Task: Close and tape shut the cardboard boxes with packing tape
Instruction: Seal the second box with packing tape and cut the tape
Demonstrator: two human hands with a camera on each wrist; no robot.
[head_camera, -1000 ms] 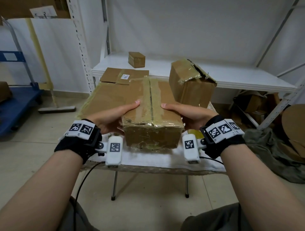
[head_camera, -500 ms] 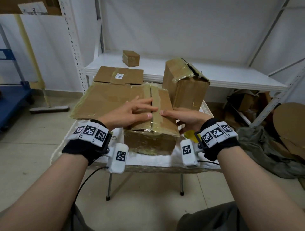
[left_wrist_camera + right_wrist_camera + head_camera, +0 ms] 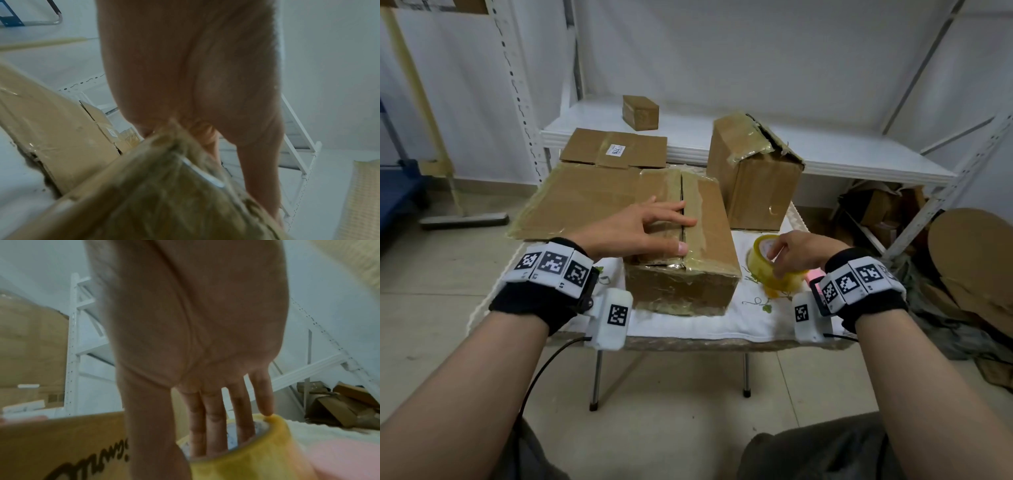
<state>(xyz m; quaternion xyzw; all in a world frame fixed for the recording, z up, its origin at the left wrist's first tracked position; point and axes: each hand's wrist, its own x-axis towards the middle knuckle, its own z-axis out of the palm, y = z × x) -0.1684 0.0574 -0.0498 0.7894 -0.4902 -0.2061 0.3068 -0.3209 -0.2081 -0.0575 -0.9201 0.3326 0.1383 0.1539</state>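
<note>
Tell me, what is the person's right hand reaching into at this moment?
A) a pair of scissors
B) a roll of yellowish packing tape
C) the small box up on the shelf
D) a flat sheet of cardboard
B: the right hand has its fingers down inside the core of the tape roll on the table, beside the box that the left hand presses flat.

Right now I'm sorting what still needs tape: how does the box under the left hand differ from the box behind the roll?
The near box lies low with flaps closed and the left hand pressing them; the far box stands tall and tilted, untouched. The near box's seam is shut; the far box's top is crumpled and gaping. Both are brown cardboard bearing old tape.
</note>
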